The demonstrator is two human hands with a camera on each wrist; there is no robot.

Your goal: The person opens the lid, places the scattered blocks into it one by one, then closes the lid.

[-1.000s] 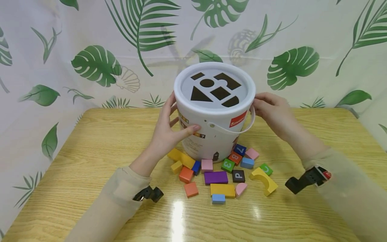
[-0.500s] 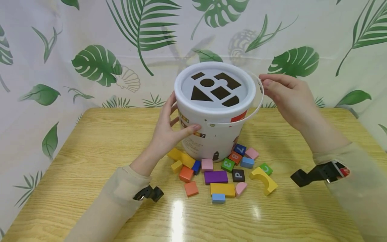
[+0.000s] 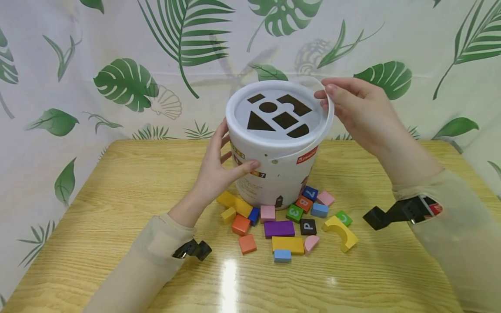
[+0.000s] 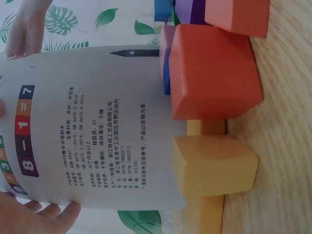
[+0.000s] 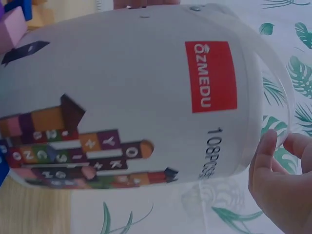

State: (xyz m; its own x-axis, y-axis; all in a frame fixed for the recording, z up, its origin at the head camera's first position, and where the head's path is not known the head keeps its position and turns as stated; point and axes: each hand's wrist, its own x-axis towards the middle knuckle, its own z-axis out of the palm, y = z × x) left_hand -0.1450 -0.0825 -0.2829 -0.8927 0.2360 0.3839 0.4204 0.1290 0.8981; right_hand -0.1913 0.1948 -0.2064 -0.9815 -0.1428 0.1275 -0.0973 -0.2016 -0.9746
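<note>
A white toy-block bucket (image 3: 270, 184) stands upright on the table, its lid (image 3: 278, 134) pierced with dark shaped holes. My left hand (image 3: 213, 171) grips its left side, with the thumb across the front and the fingers round the far side. My right hand (image 3: 362, 111) pinches the thin white handle (image 3: 330, 119) between thumb and fingers, beside the lid's upper right rim. In the right wrist view the handle (image 5: 279, 73) arches up past the lid edge, and the right hand (image 5: 282, 170) holds it. The red label (image 5: 212, 76) faces that camera.
Several coloured blocks lie at the bucket's front foot, among them a purple block (image 3: 279, 229), a yellow arch (image 3: 341, 234) and a black P cube (image 3: 308, 227). A leaf-print cloth (image 3: 211, 108) hangs behind the wooden table (image 3: 148, 187).
My right hand has lifted the handle from low on the bucket's right side, swinging it outward and up, then in over the lid's rim. The left hand and bucket have stayed put.
</note>
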